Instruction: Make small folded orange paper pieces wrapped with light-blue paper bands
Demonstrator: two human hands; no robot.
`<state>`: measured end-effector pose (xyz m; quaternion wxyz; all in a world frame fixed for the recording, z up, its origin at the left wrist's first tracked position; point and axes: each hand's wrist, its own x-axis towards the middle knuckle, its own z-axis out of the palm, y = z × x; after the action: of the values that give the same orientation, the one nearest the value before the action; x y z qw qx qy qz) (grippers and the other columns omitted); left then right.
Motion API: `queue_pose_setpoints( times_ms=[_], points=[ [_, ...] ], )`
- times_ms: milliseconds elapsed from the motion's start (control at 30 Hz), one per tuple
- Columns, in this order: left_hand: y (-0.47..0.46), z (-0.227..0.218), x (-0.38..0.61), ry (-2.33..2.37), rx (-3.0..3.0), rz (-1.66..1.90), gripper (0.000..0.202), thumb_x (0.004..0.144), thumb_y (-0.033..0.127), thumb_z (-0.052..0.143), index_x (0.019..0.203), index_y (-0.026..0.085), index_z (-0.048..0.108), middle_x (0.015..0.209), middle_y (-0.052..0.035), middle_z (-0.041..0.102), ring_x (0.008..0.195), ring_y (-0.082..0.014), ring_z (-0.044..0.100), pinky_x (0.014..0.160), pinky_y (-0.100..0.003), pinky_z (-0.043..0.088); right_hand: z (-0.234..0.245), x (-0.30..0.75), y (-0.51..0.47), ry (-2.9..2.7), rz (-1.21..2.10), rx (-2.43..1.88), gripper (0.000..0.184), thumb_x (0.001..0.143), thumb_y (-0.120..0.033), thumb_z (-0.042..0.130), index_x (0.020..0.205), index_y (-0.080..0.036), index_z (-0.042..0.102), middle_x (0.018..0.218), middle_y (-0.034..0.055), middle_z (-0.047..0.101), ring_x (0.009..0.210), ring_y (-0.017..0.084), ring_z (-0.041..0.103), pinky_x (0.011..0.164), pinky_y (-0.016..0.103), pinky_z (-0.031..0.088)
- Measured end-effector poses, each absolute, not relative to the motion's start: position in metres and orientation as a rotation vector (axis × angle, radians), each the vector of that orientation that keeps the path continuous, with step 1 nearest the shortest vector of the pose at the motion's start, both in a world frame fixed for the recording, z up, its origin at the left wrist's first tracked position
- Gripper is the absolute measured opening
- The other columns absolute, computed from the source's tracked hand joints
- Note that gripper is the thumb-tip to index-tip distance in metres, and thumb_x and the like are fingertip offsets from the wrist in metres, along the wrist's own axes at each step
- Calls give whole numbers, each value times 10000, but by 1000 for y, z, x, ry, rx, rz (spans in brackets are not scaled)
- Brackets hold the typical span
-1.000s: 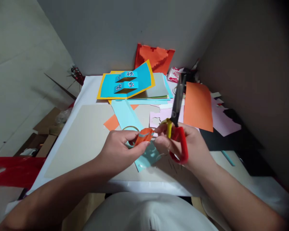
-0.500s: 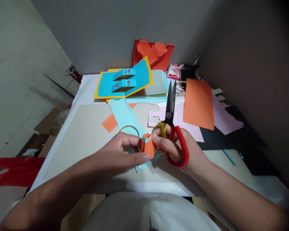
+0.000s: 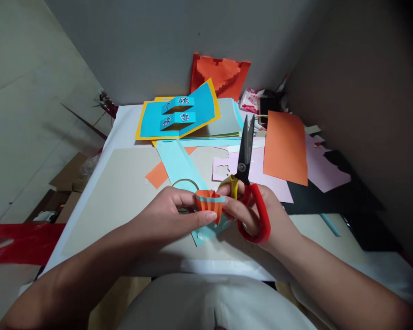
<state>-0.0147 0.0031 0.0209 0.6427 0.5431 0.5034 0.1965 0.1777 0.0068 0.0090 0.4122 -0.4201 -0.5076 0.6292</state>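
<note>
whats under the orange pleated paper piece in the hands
A light blue paper scrap shows below the orange pleated piece, lying on the grey board. Its upper part is hidden by the piece and the fingers.

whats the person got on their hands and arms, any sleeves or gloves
No gloves, rings or watch show on the left hand or the right hand. The left forearm and right forearm are uncovered to the picture's edge, with no sleeves in view. A pale shirt shows at the bottom.
</note>
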Motion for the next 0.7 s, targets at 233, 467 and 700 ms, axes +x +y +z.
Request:
queue_pose_setpoints(
  times_ms=[233, 467, 700],
  points=[
    [5, 16, -14, 1186, 1323, 498, 325, 823, 459, 702, 884, 148, 777, 873, -65, 749, 818, -203, 651, 707, -282, 481, 10, 181, 5, -1320, 1528, -1052, 168, 778, -353, 735, 766, -199, 670, 593, -23, 600, 529, 114, 531, 524, 254, 451],
    [2, 19, -11, 1288, 1404, 545, 255, 808, 403, 712, 781, 155, 768, 735, -34, 705, 707, -158, 597, 613, -243, 434, 11, 178, 6, -1346, 1448, -1101, 217, 697, -264, 809, 697, -182, 609, 580, -52, 555, 511, 82, 487, 498, 212, 428],
    [2, 18, -11, 1217, 1422, 549, 246, 840, 386, 676, 826, 149, 741, 826, -51, 717, 774, -179, 618, 683, -258, 458, 4, 174, 3, -1364, 1442, -1127, 154, 773, -272, 734, 721, -178, 623, 633, -30, 606, 571, 89, 525, 554, 210, 473]
  ],
)
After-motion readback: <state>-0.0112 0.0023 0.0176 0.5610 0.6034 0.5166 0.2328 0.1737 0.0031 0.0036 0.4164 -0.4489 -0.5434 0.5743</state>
